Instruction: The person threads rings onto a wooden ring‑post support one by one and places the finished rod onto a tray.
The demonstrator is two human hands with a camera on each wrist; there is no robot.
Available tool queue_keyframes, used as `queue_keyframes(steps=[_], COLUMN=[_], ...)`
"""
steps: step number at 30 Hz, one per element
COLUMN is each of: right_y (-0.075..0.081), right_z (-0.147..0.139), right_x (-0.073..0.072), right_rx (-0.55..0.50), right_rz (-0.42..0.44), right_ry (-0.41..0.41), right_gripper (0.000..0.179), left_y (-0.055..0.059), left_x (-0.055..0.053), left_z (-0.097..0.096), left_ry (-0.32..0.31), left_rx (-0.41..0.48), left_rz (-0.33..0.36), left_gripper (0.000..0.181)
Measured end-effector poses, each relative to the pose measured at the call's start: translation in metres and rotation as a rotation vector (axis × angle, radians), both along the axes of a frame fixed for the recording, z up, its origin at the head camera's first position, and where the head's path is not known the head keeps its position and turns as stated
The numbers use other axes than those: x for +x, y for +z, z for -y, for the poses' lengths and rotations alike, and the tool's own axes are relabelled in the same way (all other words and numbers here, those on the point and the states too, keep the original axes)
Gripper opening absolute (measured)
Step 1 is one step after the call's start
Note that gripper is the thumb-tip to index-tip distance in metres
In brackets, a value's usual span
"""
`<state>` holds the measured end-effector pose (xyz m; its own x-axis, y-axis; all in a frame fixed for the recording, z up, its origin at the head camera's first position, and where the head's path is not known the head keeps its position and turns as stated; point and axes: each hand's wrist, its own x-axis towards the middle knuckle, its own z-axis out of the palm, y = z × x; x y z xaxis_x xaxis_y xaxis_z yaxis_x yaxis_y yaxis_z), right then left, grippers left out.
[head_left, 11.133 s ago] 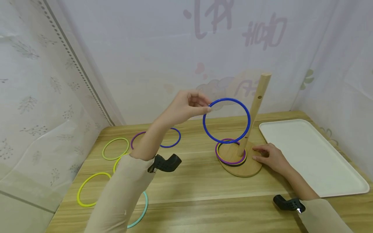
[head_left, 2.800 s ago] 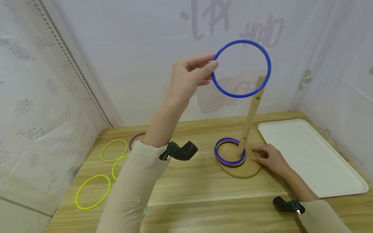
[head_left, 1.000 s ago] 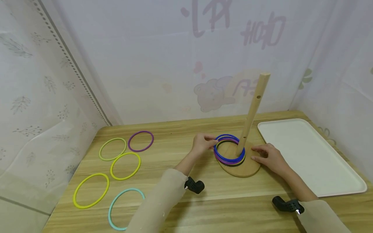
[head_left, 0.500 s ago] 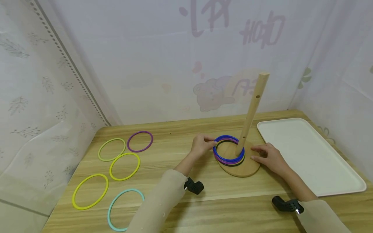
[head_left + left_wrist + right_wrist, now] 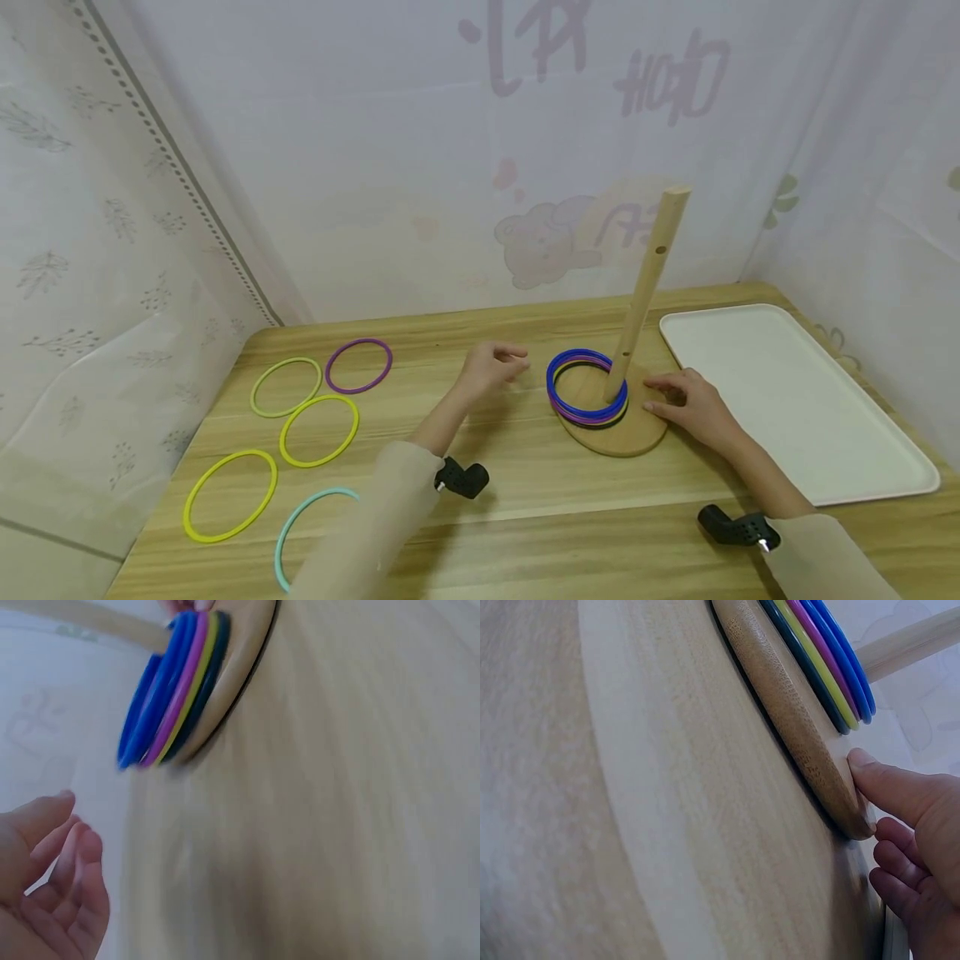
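A wooden stand's round base carries a tall post. Stacked round the foot of the post are two blue rings, a purple ring, a yellow ring and a dark ring at the bottom. My left hand hovers left of the stack, fingers loosely bent and holding nothing; a gap separates it from the rings in the left wrist view. My right hand holds the base's right edge, thumb on top and fingers against the rim.
On the left of the table lie a lime ring, a purple ring, two yellow rings, one nearer and one farther, and a turquoise ring partly behind my left sleeve. A white tray stands at the right.
Two blue rings, one after the other, were added to the stack round the post. My left hand has let go of the second and drawn back leftward. The right hand stays at the base.
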<state>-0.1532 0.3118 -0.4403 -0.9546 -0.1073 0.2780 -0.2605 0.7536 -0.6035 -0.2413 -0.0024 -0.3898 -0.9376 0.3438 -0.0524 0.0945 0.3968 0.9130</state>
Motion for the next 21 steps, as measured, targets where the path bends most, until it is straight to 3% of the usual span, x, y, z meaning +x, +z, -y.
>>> queue_keyframes(steps=[5, 12, 21], right_y=[0.001, 0.000, 0.000], right_z=[-0.001, -0.001, 0.000], right_x=[0.000, 0.001, 0.001], right_rx=[0.003, -0.001, 0.007], right_rz=[-0.010, -0.027, -0.046], right_ry=[0.000, 0.001, 0.002], right_gripper=[0.035, 0.034, 0.034], left_y=[0.015, 0.036, 0.037], left_x=[0.003, 0.020, 0.050], left_z=[0.044, 0.106, 0.179], left_ry=[-0.088, -0.157, -0.231], left_rx=[-0.042, -0.121, -0.239], left_rz=[-0.026, -0.091, -0.140], left_gripper=[0.027, 0.026, 0.023])
